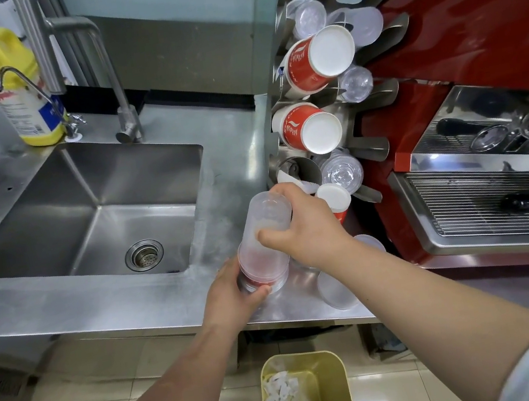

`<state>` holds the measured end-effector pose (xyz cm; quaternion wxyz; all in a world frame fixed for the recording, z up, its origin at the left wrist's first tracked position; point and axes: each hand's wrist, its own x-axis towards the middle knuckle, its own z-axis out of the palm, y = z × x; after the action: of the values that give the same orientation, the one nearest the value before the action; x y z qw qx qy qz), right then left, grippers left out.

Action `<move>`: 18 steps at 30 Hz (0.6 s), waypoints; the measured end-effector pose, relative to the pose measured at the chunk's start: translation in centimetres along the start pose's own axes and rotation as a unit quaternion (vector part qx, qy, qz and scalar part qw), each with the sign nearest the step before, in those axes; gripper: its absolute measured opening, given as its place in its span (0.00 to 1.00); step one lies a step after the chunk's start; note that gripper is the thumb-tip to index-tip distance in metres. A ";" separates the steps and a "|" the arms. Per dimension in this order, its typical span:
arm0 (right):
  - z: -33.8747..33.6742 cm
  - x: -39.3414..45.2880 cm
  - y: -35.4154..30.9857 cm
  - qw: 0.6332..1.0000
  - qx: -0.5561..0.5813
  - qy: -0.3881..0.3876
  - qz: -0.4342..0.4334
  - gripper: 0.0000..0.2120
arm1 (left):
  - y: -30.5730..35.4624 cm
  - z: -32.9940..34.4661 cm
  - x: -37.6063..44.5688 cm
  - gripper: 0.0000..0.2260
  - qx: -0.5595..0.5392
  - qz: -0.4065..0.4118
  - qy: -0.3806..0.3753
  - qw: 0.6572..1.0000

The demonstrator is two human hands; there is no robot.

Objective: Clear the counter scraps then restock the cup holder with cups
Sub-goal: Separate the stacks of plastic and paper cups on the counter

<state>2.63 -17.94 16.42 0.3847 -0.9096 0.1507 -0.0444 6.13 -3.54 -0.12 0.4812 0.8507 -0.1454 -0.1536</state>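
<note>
Both hands' grips clasping clear cup stack [265, 245], left hand [236, 291], right hand [306, 232] hiding cup holder [368, 145] base

behind the counter of a café or drinks shop, by every sign. stainless steel counter [66, 311] with a sunken sink [91, 210] and tall tap [113, 85]. red espresso machine [477, 62] on the right, drip grate [498, 198] gleaming. wall-mounted cup holder [327, 103] stuffed with red branded paper cups [307, 61] and clear plastic ones. yellow detergent bottle [18, 100] by the sink, small bin [305, 391] on the tiled floor.
</note>
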 end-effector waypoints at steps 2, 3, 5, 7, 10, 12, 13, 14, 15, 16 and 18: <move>-0.1 -0.1 0.0 1.000 -0.003 0.003 -0.005 0.23 | 0.1 -0.1 0.1 0.29 0.007 -0.001 -0.003 1.000; -0.3 -0.2 0.0 1.000 -0.002 0.007 -0.009 0.23 | 0.1 -0.1 0.1 0.29 0.009 -0.002 -0.004 1.000; -0.7 -0.4 -0.1 1.000 0.001 0.020 -0.016 0.21 | 0.2 -0.1 0.1 0.29 0.010 -0.003 -0.005 1.000; -1.5 -0.4 -0.3 0.999 0.007 0.033 -0.019 0.21 | 0.3 0.0 0.1 0.29 0.010 -0.006 -0.005 1.000; -2.4 -0.5 -0.7 0.998 0.020 0.047 -0.024 0.22 | 0.3 0.0 0.1 0.30 0.014 -0.011 -0.005 1.000; -2.8 -0.6 -0.8 0.998 0.025 0.050 -0.030 0.24 | 0.4 0.1 0.0 0.31 0.013 -0.013 -0.008 1.000; -3.0 -0.7 -0.9 0.998 0.027 0.050 -0.032 0.24 | 0.6 0.1 0.0 0.31 0.013 -0.013 -0.009 1.000; -3.3 -0.8 -1.0 0.998 0.030 0.051 -0.032 0.25 | 0.7 0.1 0.0 0.31 0.013 -0.011 -0.009 1.000; -3.5 -0.9 -1.1 0.997 0.032 0.054 -0.033 0.25 | 0.9 0.1 -0.1 0.32 0.014 -0.011 -0.010 1.000; -3.9 -1.1 -1.2 0.997 0.035 0.059 -0.035 0.25 | 1.1 0.1 -0.2 0.32 0.014 -0.012 -0.011 1.000; -4.7 -1.5 -1.3 0.996 0.043 0.070 -0.037 0.24 | 1.4 0.0 -0.2 0.34 0.011 -0.018 -0.016 1.000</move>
<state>0.61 -19.84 20.69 0.4099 -0.8919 0.1414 -0.1286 5.82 -4.16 1.12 0.4668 0.8557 -0.1395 -0.1742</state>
